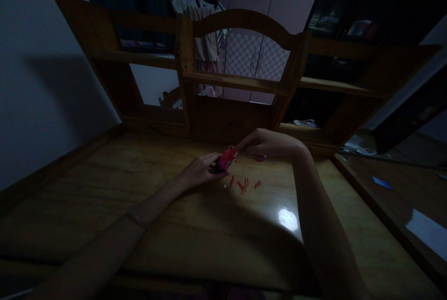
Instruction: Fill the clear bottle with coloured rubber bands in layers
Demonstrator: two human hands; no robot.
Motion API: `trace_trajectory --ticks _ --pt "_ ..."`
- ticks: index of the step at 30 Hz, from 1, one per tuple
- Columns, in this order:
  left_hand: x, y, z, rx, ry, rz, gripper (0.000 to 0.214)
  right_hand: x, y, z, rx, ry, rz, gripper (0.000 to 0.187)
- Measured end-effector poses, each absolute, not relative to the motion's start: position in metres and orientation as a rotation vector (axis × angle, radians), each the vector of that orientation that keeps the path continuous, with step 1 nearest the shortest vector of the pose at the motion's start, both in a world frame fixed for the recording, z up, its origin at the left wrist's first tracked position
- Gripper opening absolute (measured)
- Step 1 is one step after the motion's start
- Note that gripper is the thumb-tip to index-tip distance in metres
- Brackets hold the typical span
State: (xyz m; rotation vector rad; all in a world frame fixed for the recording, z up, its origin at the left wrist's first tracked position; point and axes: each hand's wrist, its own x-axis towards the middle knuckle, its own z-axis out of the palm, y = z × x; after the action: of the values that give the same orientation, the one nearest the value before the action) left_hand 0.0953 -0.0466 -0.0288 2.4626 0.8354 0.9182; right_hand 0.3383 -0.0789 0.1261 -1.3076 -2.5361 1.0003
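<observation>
The room is dim. My left hand [202, 169] is closed round the lower end of a small pink container [227, 158], held tilted just above the wooden desk [146, 197]. My right hand [267, 144] has its fingers curled, the fingertips pinching the container's upper end. Several small red clips [244, 184] lie loose on the desk just in front of both hands. A thin bracelet [137, 218] circles my left wrist.
A wooden hutch with shelves [240, 81] rises behind the desk. Clothes hang on a rack [204, 25] beyond it, before pale wardrobe doors. A second desk surface with papers [428, 232] lies at the right. A lamp reflection [288, 218] shines on the desktop.
</observation>
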Motion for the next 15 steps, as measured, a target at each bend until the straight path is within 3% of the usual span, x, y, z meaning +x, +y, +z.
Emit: trace_trajectory --ticks 15 --pt "0.096 -0.046 -0.031 2.462 0.821 0.929 0.044 0.322 -0.070 0.110 -1.407 -2.677 0.921 0.048"
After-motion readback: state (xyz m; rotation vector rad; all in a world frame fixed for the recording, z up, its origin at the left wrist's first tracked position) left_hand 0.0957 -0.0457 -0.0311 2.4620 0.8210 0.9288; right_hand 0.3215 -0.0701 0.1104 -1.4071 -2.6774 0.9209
